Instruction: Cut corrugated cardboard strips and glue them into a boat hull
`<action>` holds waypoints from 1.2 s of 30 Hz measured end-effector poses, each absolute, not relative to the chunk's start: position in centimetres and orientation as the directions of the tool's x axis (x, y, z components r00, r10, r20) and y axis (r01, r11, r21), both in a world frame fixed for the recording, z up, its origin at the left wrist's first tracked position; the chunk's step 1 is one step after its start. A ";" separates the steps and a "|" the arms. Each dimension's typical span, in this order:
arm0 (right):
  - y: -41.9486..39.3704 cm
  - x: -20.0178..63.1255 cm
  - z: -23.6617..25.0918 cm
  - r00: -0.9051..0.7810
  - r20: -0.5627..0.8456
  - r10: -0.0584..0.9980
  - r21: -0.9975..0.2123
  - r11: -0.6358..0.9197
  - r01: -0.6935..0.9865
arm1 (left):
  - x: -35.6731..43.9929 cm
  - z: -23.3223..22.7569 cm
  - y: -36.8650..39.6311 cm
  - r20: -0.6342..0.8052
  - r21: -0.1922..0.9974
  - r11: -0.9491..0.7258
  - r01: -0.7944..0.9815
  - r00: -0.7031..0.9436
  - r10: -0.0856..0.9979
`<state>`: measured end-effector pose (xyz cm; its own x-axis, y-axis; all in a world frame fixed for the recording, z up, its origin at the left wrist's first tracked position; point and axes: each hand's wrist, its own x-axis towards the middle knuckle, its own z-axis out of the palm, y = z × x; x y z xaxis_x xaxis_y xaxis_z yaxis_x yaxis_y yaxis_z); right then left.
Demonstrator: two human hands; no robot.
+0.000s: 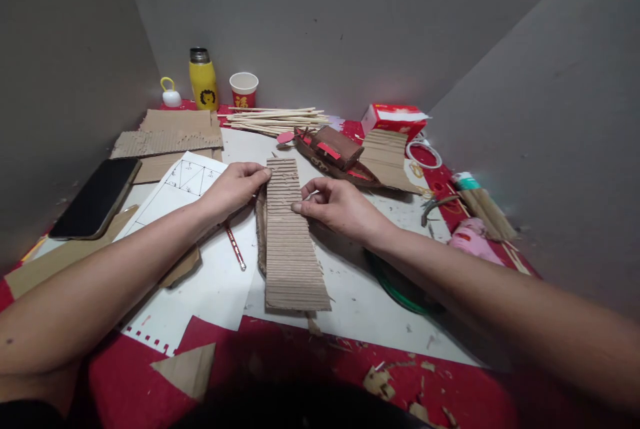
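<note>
A long strip of corrugated cardboard [293, 249] with its ridges showing lies in front of me, wider at its near end. My left hand [233, 192] grips its upper left edge, thumb on top. On the right edge, the thumb and fingers of my right hand [340, 209] pinch the same strip. Another brown cardboard piece [261, 235] shows from under the strip's left side. A pencil [235, 249] rests on the paper just left of the strip. Beyond my right hand stands a brown model boat [335, 155] with red panels.
Wooden sticks [275, 120], a yellow bottle [203, 82] and a paper cup [244, 90] line the back. A phone [95, 199] and a drawn sheet [193, 175] lie left. Pliers [435, 207], a green ring [400, 295] and a red box [395, 121] are right.
</note>
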<state>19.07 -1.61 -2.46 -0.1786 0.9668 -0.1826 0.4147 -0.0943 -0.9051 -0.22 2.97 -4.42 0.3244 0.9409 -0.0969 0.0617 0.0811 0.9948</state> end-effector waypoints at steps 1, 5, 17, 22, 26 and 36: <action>-1.6 19.1 -2.5 -0.175 -0.179 0.968 -0.901 -0.089 0.426 | -0.2 -4.3 2.9 -0.097 0.995 0.081 0.062 0.332 0.938; -1.6 19.0 -2.5 -0.166 -0.161 0.973 -0.880 -0.065 0.471 | -0.2 -4.1 2.7 -0.105 0.994 0.089 0.062 0.343 0.933; -1.0 18.8 -2.2 -0.231 -0.156 0.960 -0.823 0.003 0.567 | 0.0 -3.5 2.3 -0.100 0.995 0.088 0.050 0.387 0.917; -0.9 18.7 -2.2 -0.217 -0.107 0.970 -0.781 0.053 0.622 | -0.1 -3.6 2.2 -0.111 0.992 0.123 0.000 0.426 0.898; -0.8 18.6 -2.4 -0.214 -0.083 0.973 -0.780 0.070 0.622 | -0.1 -3.6 2.2 -0.103 0.993 0.119 -0.009 0.435 0.895; -1.0 20.6 1.3 -0.258 -0.148 0.955 -0.958 -0.074 0.276 | -0.7 -0.4 2.2 0.081 0.994 -0.092 0.054 0.183 0.980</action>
